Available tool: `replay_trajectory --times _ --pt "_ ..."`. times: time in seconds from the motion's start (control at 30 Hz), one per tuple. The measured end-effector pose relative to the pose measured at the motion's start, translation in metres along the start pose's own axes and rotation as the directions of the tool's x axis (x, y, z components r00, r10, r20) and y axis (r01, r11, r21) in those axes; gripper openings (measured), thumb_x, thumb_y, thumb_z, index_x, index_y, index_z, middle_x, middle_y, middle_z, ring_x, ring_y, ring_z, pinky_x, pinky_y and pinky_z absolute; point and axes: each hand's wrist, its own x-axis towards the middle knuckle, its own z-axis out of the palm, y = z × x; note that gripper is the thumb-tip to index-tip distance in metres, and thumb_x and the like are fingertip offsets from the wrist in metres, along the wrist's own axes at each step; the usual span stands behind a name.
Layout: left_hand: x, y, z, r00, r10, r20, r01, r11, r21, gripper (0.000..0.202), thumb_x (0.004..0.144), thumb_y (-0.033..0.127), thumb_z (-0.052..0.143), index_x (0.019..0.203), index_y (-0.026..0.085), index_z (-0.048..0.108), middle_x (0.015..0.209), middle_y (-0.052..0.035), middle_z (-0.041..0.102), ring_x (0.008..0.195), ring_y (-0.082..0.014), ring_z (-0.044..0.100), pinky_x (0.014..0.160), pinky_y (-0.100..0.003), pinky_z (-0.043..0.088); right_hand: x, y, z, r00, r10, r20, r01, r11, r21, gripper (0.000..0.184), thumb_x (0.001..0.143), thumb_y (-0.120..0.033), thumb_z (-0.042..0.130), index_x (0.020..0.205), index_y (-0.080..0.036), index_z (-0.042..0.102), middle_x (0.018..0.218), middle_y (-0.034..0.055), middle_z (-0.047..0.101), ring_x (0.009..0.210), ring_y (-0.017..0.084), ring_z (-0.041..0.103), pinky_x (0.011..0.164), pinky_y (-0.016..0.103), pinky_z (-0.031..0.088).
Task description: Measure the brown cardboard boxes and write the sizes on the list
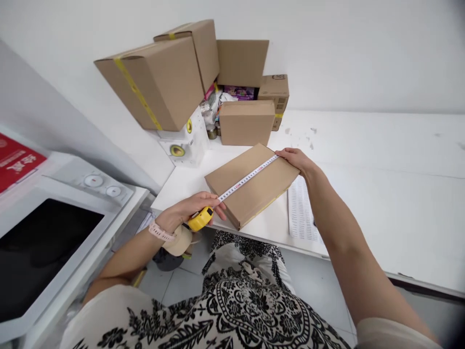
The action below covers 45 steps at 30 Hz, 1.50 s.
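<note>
A flat brown cardboard box (254,189) lies on the white table (381,194) near its front edge. A white measuring tape (249,178) is stretched across the box's top. My left hand (191,209) is closed round the yellow tape measure case (200,219) at the box's near corner. My right hand (296,159) pinches the tape's free end down at the box's far corner. A roll of packing tape (179,241) hangs around my left wrist, below the table edge.
Several cardboard boxes (160,82) are piled at the table's back left, with a smaller box (246,122) in front and a white carton (185,140) beside it. A printed sheet (301,213) lies right of the flat box. A white appliance with a dark panel (47,242) stands at left.
</note>
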Motion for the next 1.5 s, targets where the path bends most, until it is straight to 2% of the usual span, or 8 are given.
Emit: replay_trajectory --times 0.2,0.87,1.03,1.17,1.27,1.33,1.43,1.5 --pt "0.001 -0.005 -0.014 1.000 0.018 -0.009 -0.017 0.994 0.105 0.038 0.082 0.052 0.071 0.090 0.015 0.072 0.067 -0.0072 0.074 0.046 -0.0111 0.053 0.042 -0.021 0.036 0.000 0.007 0.003 0.999 0.005 -0.043 -0.006 1.000 -0.009 0.038 0.069 -0.042 0.084 0.068 -0.021 0.052 0.062 -0.0012 0.054 0.052 0.011 0.047 0.045 0.025 0.035" --pt "0.006 0.006 -0.037 0.996 0.064 0.064 -0.076 0.976 0.206 0.036 0.078 0.052 0.073 0.075 0.016 0.072 0.058 -0.0068 0.071 0.051 -0.0148 0.060 0.046 -0.022 0.042 -0.026 0.008 0.012 0.989 -0.017 -0.149 0.014 1.000 -0.024 0.028 0.075 -0.034 0.075 0.066 -0.019 0.053 0.059 -0.0027 0.051 0.053 0.010 0.044 0.048 0.024 0.032" --pt "0.004 0.009 -0.037 0.999 0.033 0.019 -0.037 0.976 0.214 0.033 0.079 0.049 0.073 0.073 0.016 0.067 0.058 -0.0058 0.070 0.049 -0.0152 0.062 0.045 -0.022 0.043 -0.030 0.012 0.014 0.983 -0.050 -0.174 0.043 0.998 -0.042 0.029 0.077 -0.034 0.073 0.064 -0.019 0.052 0.056 -0.0040 0.049 0.052 0.009 0.042 0.048 0.023 0.032" --pt "-0.016 0.020 -0.019 0.996 0.087 0.027 -0.091 0.950 0.298 0.029 0.085 0.045 0.068 0.076 0.018 0.064 0.059 -0.0055 0.071 0.048 -0.0143 0.061 0.044 -0.020 0.041 -0.031 0.005 0.006 0.968 -0.179 -0.175 0.171 0.984 -0.055 0.031 0.076 -0.034 0.078 0.063 -0.017 0.056 0.057 -0.0035 0.052 0.053 0.008 0.042 0.049 0.022 0.035" --pt "-0.035 0.021 0.012 0.989 0.148 0.026 -0.149 0.955 0.256 0.028 0.090 0.044 0.061 0.080 0.019 0.061 0.061 -0.0042 0.071 0.046 -0.0124 0.059 0.043 -0.019 0.039 -0.028 -0.017 -0.005 0.923 -0.328 -0.199 0.333 0.943 -0.011 0.036 0.078 -0.043 0.079 0.066 -0.017 0.057 0.063 -0.0003 0.059 0.056 0.008 0.048 0.052 0.021 0.042" --pt "-0.041 0.014 0.039 0.974 0.227 -0.020 -0.220 0.961 0.166 0.029 0.093 0.046 0.058 0.082 0.019 0.060 0.060 -0.0033 0.070 0.045 -0.0116 0.058 0.043 -0.020 0.039 -0.028 -0.034 -0.012 0.882 -0.413 -0.227 0.428 0.904 0.016 0.041 0.085 -0.056 0.070 0.074 -0.019 0.059 0.069 0.0024 0.064 0.061 0.010 0.056 0.056 0.022 0.048" --pt "-0.033 -0.007 0.081 0.925 0.363 -0.110 -0.359 0.932 0.056 0.034 0.092 0.052 0.059 0.083 0.019 0.059 0.060 -0.0037 0.069 0.046 -0.0117 0.057 0.045 -0.021 0.041 -0.036 -0.043 -0.017 0.844 -0.497 -0.204 0.505 0.863 -0.015 0.051 0.094 -0.068 0.048 0.092 -0.020 0.066 0.087 0.0072 0.072 0.082 0.017 0.068 0.072 0.030 0.057" --pt "-0.021 -0.023 0.101 0.860 0.433 -0.270 -0.455 0.890 -0.022 0.038 0.090 0.057 0.058 0.085 0.019 0.058 0.061 -0.0038 0.070 0.048 -0.0122 0.058 0.048 -0.021 0.043 -0.048 -0.030 -0.019 0.841 -0.530 -0.113 0.518 0.847 -0.118 0.054 0.094 -0.069 0.046 0.105 -0.022 0.069 0.108 0.0103 0.073 0.105 0.023 0.068 0.090 0.041 0.056"
